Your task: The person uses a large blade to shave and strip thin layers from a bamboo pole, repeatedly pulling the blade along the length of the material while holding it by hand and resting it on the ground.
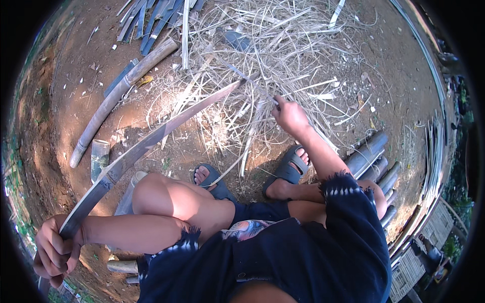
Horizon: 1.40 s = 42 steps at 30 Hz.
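My left hand is closed around the near end of a long split bamboo piece at the lower left. The piece runs up and right past my knee, pale along its cut edge and dark on its face. In my closed right hand, right of centre, is a knife; its handle is mostly hidden in the fist. The thin blade points up and left, at the bamboo's far end. Whether the edge touches the bamboo or has entered it, I cannot tell.
A heap of pale bamboo shavings covers the ground ahead. Dark bamboo slats lie at the far left, with a bamboo pole nearer. Bamboo lengths are stacked beside my right knee. My sandaled feet rest below the heap.
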Available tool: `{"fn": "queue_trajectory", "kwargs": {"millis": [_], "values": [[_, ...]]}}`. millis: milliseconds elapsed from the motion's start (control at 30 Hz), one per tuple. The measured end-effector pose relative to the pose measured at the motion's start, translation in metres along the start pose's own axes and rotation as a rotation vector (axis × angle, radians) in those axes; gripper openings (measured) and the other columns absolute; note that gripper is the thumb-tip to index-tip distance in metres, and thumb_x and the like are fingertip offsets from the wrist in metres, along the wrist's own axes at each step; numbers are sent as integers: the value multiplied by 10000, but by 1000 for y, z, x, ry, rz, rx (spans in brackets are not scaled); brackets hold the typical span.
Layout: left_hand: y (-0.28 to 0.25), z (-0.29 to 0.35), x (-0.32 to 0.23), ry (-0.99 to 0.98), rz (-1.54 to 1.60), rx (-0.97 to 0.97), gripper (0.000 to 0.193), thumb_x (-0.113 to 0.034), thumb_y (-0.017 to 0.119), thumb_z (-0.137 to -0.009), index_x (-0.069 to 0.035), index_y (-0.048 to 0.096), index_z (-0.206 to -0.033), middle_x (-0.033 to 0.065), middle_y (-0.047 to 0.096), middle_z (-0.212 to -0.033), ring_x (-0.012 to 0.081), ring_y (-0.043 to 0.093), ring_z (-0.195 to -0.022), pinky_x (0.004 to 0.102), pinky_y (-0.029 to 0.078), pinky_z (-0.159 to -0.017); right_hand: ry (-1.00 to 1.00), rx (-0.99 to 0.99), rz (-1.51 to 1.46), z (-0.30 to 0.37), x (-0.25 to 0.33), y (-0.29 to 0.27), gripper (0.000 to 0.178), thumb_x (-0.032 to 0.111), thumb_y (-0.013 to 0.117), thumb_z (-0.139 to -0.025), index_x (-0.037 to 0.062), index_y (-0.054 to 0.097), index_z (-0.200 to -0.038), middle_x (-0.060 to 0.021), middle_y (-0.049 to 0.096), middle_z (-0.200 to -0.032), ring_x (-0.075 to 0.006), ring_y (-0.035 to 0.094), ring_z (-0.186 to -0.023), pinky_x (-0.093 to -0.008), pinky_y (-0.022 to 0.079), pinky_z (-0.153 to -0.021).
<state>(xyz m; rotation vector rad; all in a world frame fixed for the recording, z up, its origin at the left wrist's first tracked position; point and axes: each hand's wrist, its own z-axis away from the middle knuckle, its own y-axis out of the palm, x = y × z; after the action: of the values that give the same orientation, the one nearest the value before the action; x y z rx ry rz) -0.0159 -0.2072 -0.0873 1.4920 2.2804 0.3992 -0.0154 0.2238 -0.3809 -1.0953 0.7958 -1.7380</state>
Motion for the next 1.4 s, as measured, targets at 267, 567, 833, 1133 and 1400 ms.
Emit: {"fn": "queue_trajectory", "kwargs": {"millis": [267,567,833,1133,1400], "values": [[-7,7,-13,11,-77,-33,318,-178,610,-830,-170,356,-640,-133,305,-452,-26,207,-364,172,143,-370,-242,-82,-33,23,38,-4,277,240,605,-894,90,587,-1127,-235,686,-831,-440,681,-770,-536,549,-744],[-21,12,-52,14,-383,-237,335,-210,610,-791,-174,328,-614,-107,307,-450,17,235,-354,204,200,-377,217,-59,-115,-34,-30,48,331,257,643,-882,-29,633,-1049,-297,687,-938,-438,683,-913,-498,539,-833],[-14,-3,-62,256,-918,-733,643,-700,549,-723,-80,387,-767,32,320,-576,134,239,-399,287,201,-391,71,-169,-405,63,74,54,265,169,617,-895,-15,599,-1085,-252,668,-738,-415,689,-721,-485,556,-697],[-17,-1,-39,486,-1506,-1186,720,-799,326,-883,-83,352,-807,36,293,-575,156,266,-449,297,247,-415,79,-282,-304,61,81,88,522,153,603,-878,124,511,-1391,-248,681,-867,-413,675,-702,-488,562,-670],[-23,0,-57,336,-1511,-1134,728,-757,358,-927,-37,424,-848,128,437,-723,239,436,-614,387,417,-589,-90,-269,-390,61,84,56,532,186,609,-898,64,481,-1400,-239,665,-796,-398,674,-642,-488,571,-657]]}}
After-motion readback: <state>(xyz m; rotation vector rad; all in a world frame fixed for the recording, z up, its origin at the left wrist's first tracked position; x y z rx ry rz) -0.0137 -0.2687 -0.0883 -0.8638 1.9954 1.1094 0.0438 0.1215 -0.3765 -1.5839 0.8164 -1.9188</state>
